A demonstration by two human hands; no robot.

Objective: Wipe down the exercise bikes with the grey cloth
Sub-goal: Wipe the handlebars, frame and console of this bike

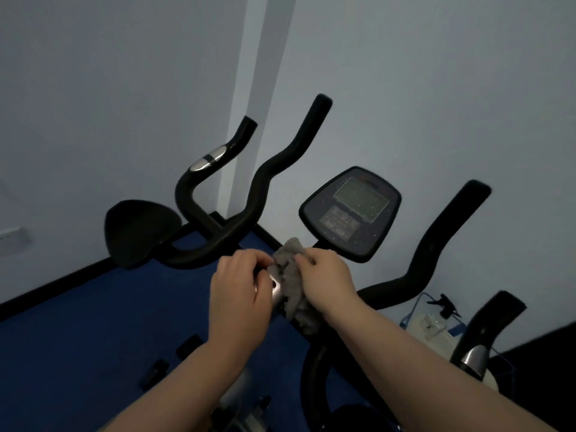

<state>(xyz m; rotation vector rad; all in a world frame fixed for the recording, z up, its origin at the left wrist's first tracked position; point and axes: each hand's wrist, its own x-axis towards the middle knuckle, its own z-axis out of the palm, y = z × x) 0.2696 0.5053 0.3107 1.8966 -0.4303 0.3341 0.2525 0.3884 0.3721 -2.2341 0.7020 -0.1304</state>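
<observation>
Fingers (300, 260) around crumpled grey cloth (293, 285)

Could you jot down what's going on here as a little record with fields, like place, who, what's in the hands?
place: room with pale walls and blue floor
left hand: curled round the handlebar's silver sensor plate
right hand: grips the grey cloth against the bar
nearer bike: black handlebar, dusty console facing the person
second bike: behind, at left, with its own handlebar
on floor, right: spray bottle
</observation>
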